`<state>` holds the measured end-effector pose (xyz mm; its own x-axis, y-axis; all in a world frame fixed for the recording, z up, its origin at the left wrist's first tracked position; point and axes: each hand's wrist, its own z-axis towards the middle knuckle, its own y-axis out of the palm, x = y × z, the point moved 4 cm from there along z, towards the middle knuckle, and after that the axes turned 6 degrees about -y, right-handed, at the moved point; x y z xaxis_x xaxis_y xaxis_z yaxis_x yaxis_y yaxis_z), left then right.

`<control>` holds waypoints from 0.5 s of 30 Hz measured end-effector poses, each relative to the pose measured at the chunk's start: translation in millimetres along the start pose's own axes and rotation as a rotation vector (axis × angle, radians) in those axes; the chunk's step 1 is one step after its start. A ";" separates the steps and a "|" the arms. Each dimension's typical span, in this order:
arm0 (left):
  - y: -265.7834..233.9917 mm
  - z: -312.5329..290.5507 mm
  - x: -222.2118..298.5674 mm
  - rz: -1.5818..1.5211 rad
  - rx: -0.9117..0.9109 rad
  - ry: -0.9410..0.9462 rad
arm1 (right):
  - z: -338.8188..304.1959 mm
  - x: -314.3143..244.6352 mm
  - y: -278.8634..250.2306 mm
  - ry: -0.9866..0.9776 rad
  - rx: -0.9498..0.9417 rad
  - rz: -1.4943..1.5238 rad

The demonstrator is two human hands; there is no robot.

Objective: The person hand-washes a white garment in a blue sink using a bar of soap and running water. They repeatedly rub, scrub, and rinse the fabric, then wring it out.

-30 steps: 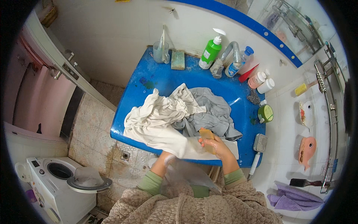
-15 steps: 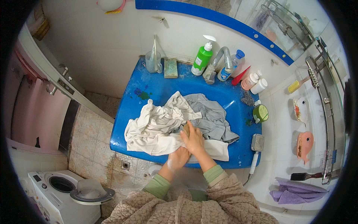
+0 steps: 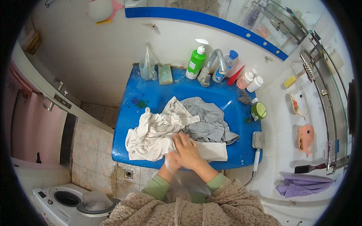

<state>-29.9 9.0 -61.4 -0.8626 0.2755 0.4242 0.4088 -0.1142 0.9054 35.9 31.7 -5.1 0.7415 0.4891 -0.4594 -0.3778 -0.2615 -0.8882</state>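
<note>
A crumpled white garment (image 3: 151,137) lies over the near left part of the blue basin counter (image 3: 130,84), and a grey garment (image 3: 209,118) lies against its right side. My right hand (image 3: 187,152) is on the white cloth, fingers pointing away and curved over a brown soap bar that it almost wholly covers. Beside and partly under it, my left hand (image 3: 172,161) closes on the near edge of the white garment; its fingertips are hidden. White lather shows on the left hand and wrist.
Along the back stand a cup (image 3: 147,69), a boxy pale green block (image 3: 165,74), a green pump bottle (image 3: 195,62), a metal faucet (image 3: 215,62) and several small bottles. A shower head (image 3: 258,140) hangs at the right edge. An open washing machine (image 3: 66,205) stands lower left.
Both hands have slid left and toward me over the white garment, and the brown bar is now covered by my right hand. The whole view has shifted slightly.
</note>
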 end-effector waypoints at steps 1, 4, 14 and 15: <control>-1.9 2.6 -0.7 -0.024 0.024 -0.023 | -2.5 1.0 1.5 -0.056 0.006 0.012; -14.7 9.7 -3.3 -0.090 0.110 -0.078 | -2.8 33.3 -14.3 -0.037 -0.019 0.449; 33.2 19.5 45.6 -0.570 0.045 -0.037 | -67.9 153.2 -45.0 0.408 -0.334 0.629; 29.9 18.6 48.8 -0.573 0.049 -0.008 | -69.3 159.3 -54.2 0.458 -0.300 0.608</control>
<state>-54.2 36.7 -13.9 -0.9482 0.2879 -0.1346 -0.1100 0.1003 0.9889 212.9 66.1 -29.5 0.6325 -0.1819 -0.7529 -0.6707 -0.6149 -0.4149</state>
